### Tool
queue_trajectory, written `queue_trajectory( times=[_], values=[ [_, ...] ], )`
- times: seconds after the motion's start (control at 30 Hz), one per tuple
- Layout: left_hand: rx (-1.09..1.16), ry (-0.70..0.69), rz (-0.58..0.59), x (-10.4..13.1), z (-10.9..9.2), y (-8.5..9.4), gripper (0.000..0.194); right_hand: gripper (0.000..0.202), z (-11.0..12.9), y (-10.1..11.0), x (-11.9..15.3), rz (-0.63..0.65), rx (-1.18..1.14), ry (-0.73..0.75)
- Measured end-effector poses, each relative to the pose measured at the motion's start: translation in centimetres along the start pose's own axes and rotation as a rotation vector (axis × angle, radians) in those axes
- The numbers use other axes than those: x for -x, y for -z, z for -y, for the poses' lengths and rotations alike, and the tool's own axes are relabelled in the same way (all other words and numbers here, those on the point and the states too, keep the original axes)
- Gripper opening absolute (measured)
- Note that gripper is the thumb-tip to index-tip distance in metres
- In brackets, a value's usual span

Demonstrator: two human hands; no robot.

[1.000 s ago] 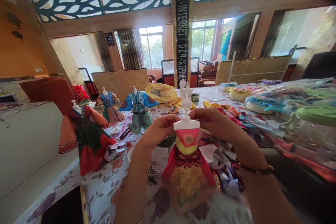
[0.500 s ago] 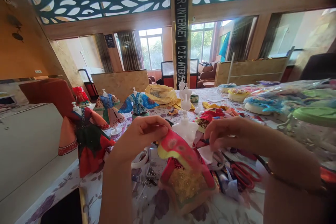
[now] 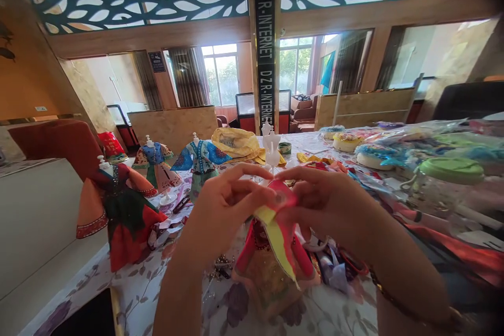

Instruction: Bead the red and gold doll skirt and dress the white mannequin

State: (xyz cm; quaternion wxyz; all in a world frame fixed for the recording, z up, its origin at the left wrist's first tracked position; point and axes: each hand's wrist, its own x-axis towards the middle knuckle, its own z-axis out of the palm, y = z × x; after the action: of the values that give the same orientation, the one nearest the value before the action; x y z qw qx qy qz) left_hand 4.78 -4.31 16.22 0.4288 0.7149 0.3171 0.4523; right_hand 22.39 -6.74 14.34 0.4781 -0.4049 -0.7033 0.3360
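Observation:
Between my hands hangs a red and yellow strip of fabric (image 3: pixel 281 241), its tail curling down to a point. My left hand (image 3: pixel 240 205) pinches its upper left edge. From the other side my right hand (image 3: pixel 315 199) grips the same strip, fingertips close to those of the left. Behind and below the strip a small red dress (image 3: pixel 246 252) with a tan skirt front (image 3: pixel 263 283) lies on the table. The white bust above that dress is hidden by my hands. Small beads (image 3: pixel 222 268) are scattered left of the dress.
Dressed mannequins stand at left: one red and green (image 3: pixel 126 215), two blue (image 3: pixel 155 163). Bare white busts (image 3: pixel 271 147) and a yellow cloth bag (image 3: pixel 236 143) are behind. A lidded jar (image 3: pixel 444 184) stands right, a black phone (image 3: pixel 88 315) front left. Scissors (image 3: pixel 356 262) lie right of the dress.
My right hand has moved left and closed on the fabric strip beside my left hand. The strip has turned, showing more of its yellow side. The view has shifted slightly.

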Motion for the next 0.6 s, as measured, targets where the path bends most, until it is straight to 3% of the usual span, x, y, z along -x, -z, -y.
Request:
queue_trajectory(
  times=[0.13, 0.3, 0.6],
  values=[
    [0.061, 0.005, -0.008, -0.2, 0.3, 0.4, 0.032, 0.014, 0.5, 0.0, -0.4, -0.165, -0.094, 0.012],
    [0.112, 0.097, 0.146, 0.1, 0.5, 0.0, 0.061, 0.025, 0.6, -0.4, -0.8, -0.319, -0.272, 0.05],
    [-0.048, 0.043, 0.011, 0.6, 0.5, 1.0, 0.044, 0.039, 0.0, 1.6, -1.0, -0.401, -0.248, 0.08]
  ],
)
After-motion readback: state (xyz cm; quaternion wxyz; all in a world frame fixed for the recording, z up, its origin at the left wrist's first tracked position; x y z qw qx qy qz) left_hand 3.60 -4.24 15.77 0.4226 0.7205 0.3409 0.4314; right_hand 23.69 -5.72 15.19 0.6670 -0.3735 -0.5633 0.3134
